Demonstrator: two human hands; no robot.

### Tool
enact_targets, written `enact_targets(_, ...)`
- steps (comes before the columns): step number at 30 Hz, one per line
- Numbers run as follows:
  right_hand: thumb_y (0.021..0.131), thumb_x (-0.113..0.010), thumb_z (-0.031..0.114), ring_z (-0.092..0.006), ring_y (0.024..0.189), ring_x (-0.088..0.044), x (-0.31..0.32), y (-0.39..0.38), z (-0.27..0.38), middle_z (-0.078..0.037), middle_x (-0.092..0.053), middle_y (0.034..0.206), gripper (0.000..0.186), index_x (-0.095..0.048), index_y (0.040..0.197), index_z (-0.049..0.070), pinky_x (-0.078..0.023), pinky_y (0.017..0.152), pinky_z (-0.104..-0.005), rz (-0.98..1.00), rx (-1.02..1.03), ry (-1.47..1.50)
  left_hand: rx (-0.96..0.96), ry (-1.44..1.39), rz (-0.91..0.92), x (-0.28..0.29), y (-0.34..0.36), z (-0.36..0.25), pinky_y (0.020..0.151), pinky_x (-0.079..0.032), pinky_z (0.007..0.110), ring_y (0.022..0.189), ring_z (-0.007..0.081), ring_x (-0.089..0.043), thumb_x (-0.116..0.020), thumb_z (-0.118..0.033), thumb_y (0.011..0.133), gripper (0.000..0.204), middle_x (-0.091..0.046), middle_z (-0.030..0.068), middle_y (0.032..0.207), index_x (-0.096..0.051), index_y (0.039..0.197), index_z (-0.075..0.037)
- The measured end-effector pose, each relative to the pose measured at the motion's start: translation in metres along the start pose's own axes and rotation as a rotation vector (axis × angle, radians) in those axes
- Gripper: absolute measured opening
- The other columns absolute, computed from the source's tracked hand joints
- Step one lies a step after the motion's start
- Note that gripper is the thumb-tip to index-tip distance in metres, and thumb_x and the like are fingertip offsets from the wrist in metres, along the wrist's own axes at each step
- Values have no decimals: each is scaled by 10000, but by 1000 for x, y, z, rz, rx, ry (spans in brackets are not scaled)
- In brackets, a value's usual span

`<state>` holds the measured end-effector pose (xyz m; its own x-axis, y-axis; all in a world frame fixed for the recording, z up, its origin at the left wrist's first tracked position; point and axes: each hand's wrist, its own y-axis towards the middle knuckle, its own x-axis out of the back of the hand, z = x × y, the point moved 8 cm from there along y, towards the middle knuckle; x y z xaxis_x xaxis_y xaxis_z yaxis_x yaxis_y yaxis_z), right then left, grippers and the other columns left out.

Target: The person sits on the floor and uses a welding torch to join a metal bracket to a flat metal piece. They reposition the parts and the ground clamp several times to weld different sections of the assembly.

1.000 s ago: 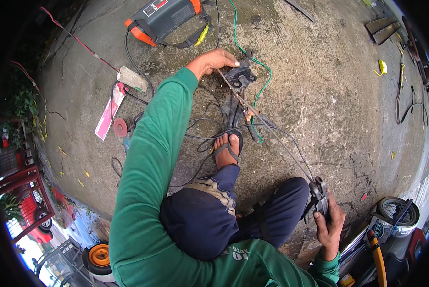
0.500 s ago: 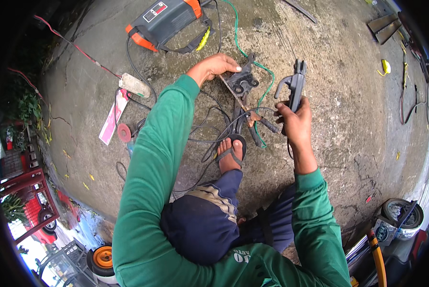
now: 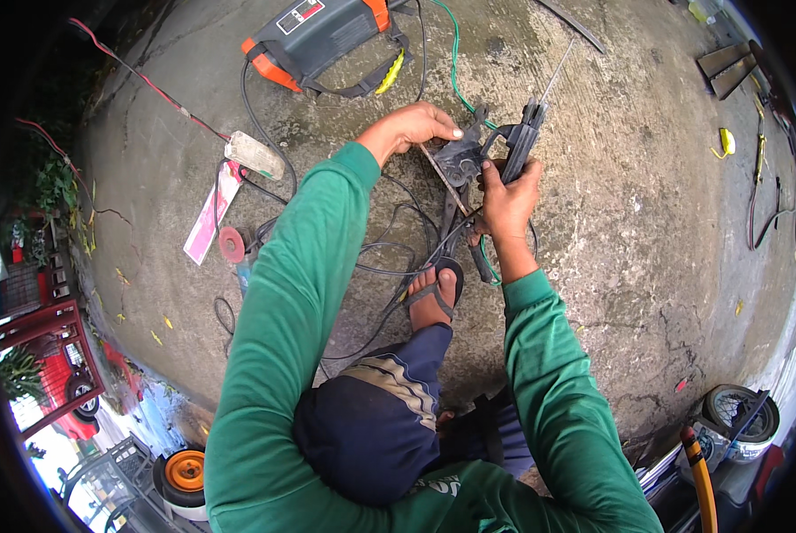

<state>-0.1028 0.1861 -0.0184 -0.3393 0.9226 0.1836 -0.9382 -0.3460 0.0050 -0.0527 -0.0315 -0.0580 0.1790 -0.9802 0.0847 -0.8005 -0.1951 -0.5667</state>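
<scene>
My left hand [image 3: 415, 129] is closed on a dark metal bracket [image 3: 458, 160] and a thin rusty rod [image 3: 442, 178] running diagonally beside it. My right hand [image 3: 511, 194] grips a black electrode holder [image 3: 524, 138], close to the bracket's right side, with a thin electrode [image 3: 558, 73] sticking up from its jaws. A copper-coloured clamp [image 3: 476, 233] and a green cable [image 3: 455, 49] lie around the bracket. My sandalled foot [image 3: 433, 293] is just below it, among black cables [image 3: 389, 244].
An orange-and-grey machine [image 3: 318, 49] stands at the top. Left are a white block [image 3: 254, 155], a pink packet [image 3: 209, 213] and a red disc tool [image 3: 231, 244]. Metal plates [image 3: 726, 71], a yellow object [image 3: 726, 142] and wheels [image 3: 740, 413] lie right; an orange-rimmed wheel [image 3: 185, 471] lies lower left.
My right hand has moved from the lower right up and leftward to the bracket, raising the holder and electrode. My left hand has shifted slightly right.
</scene>
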Motion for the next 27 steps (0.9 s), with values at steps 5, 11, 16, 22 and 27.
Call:
enact_targets(5, 846, -780, 38, -233, 807, -704, 8, 8, 0, -145, -725, 901, 437, -497, 1175, -10, -554, 790, -373, -12, -22, -16, 2, 42, -7, -11, 1, -10, 644, -493, 319, 804, 150, -657, -807, -234, 901, 276, -750, 65, 967, -771, 1067, -16)
enact_targets(11, 845, -781, 36, -215, 812, -696, 0, 5, 4, -136, -719, 912, 438, -498, 1176, -9, -555, 778, -362, 19, -30, 24, 75, 88, -75, 7, 12, 11, 646, -492, 322, 806, 149, -656, -805, -229, 903, 280, -754, 71, 977, -771, 1070, -7)
enact_targets(16, 849, -778, 37, -213, 802, -695, 4, 9, -1, -134, -716, 907, 425, -497, 1165, -5, -558, 764, -358, 16, -33, 32, 36, 68, -46, -2, 11, 3, 648, -498, 321, 789, 153, -659, -806, -229, 904, 279, -756, 70, 957, -772, 1065, -4)
enact_targets(22, 855, -774, 36, -217, 773, -704, 1, 8, 2, -131, -717, 885, 414, -488, 1151, -4, -565, 735, -357, 27, -43, 64, 41, 53, -3, 0, 10, 5, 645, -505, 317, 785, 147, -667, -804, -239, 905, 268, -750, 53, 917, -776, 1044, -11)
enact_targets(27, 861, -771, 37, -210, 743, -705, 3, 8, 6, -132, -715, 863, 406, -483, 1144, -7, -566, 698, -349, 26, -13, 26, 29, 30, -3, 0, 11, 6, 651, -513, 311, 784, 144, -673, -799, -233, 909, 249, -752, 50, 912, -776, 1023, -14)
